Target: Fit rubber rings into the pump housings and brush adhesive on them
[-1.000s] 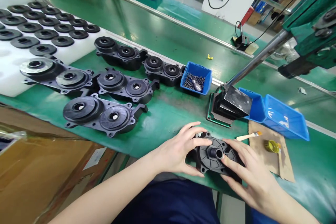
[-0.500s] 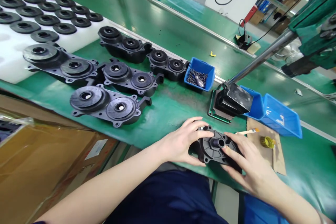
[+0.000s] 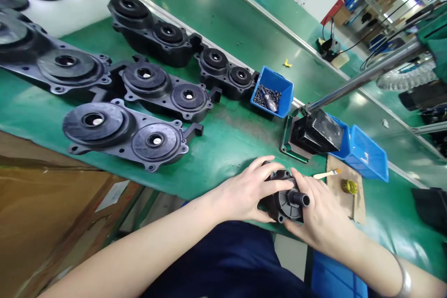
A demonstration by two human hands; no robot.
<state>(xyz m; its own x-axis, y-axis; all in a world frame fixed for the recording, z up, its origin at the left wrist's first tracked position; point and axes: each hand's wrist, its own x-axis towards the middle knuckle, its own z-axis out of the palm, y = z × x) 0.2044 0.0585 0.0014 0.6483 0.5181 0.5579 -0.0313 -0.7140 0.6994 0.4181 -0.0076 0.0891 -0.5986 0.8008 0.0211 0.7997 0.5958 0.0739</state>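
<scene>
A black ribbed housing with a short round pipe sticking out is held between both hands near the bench's front edge. My left hand grips its left side, fingers over the top and thumb below. Around its right side wraps my right hand, close beside the pipe. The housing's underside and right end are hidden by the hands. Several similar black housings with round discs, one of them the nearest, lie to the left on the green bench.
A blue bin holds small dark parts and a tool. Behind my right hand stand a machine base with a slanted metal post and a blue tray. A brush and yellow pot rest on cardboard.
The housing has turned, so its pipe points more to the right, and my right hand has closed in around its side. The view has shifted, bringing the left housings nearer.
</scene>
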